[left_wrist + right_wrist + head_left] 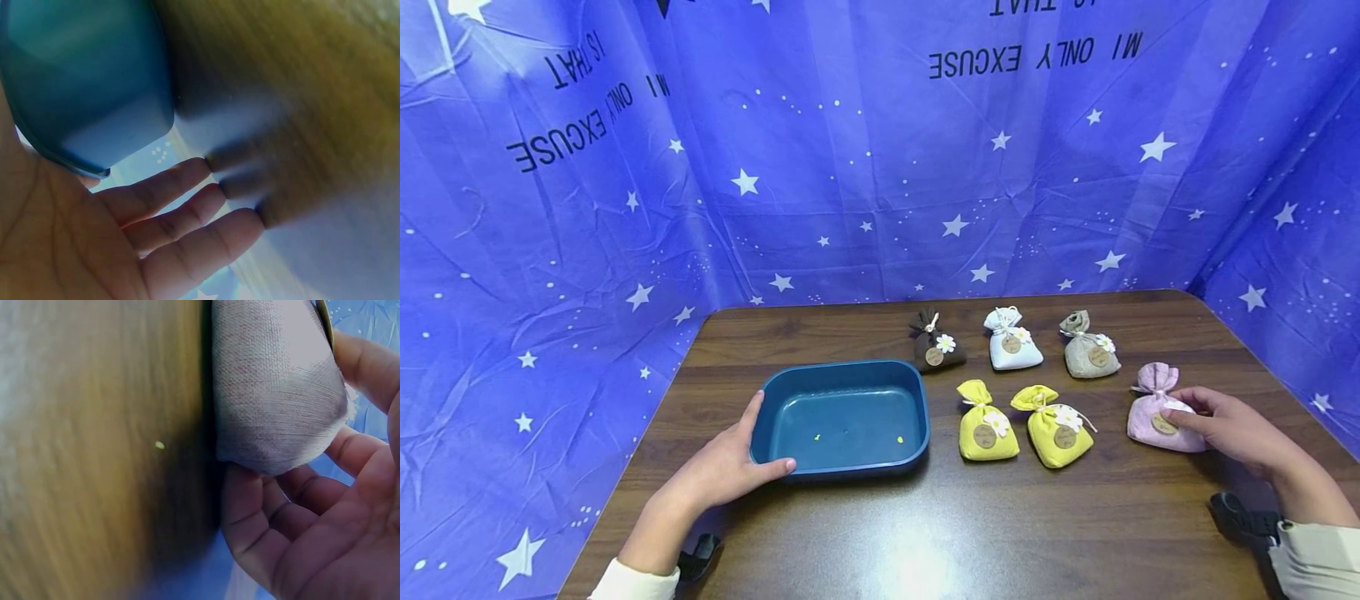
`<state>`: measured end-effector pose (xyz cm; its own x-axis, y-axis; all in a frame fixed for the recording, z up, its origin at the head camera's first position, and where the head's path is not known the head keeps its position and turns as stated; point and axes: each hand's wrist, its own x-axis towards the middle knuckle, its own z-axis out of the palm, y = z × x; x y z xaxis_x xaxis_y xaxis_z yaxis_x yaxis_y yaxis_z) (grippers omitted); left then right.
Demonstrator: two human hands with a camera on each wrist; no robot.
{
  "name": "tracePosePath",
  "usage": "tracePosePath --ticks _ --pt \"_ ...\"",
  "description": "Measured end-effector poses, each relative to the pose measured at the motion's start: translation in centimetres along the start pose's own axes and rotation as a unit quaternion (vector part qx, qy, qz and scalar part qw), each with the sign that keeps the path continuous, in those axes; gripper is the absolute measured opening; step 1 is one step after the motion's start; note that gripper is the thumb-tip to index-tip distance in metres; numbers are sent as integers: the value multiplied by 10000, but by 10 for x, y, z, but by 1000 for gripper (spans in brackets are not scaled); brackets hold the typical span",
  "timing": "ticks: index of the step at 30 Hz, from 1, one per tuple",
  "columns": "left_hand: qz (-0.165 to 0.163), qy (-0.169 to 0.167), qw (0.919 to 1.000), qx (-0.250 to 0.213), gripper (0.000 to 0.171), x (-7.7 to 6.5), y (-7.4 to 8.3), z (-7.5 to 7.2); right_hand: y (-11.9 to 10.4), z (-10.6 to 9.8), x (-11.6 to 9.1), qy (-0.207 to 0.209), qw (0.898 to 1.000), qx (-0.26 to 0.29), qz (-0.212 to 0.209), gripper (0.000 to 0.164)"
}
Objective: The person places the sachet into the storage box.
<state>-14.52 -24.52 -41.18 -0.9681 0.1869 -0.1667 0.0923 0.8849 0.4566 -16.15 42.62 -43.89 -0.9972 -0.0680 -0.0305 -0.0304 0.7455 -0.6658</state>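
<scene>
My left hand (726, 467) rests at the left end of a dark blue rectangular plastic basin (847, 421), thumb on its front rim and index finger along its left rim. In the left wrist view the other fingers (194, 247) extend past the basin's outer wall, down by the tabletop. At the far right, my right hand (1243, 429) grips a pink cloth sachet (1146, 419) by its right side. Its thumb lies by the round tag, and in the right wrist view the fingers curl around the sachet's lower end.
Two yellow sachets (987, 437) stand between the basin and the pink one. Behind them are a dark brown sachet (936, 354), a white sachet (1015, 350) and a beige sachet (1086, 357). A blue starry curtain (865, 167) encloses the wooden table (1037, 533).
</scene>
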Motion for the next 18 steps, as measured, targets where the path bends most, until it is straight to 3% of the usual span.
tracePosePath --ticks 18 --pt "-31 -17 10000 -19 121 -1 0 -1 -3 8 1 405 9979 387 -322 26"
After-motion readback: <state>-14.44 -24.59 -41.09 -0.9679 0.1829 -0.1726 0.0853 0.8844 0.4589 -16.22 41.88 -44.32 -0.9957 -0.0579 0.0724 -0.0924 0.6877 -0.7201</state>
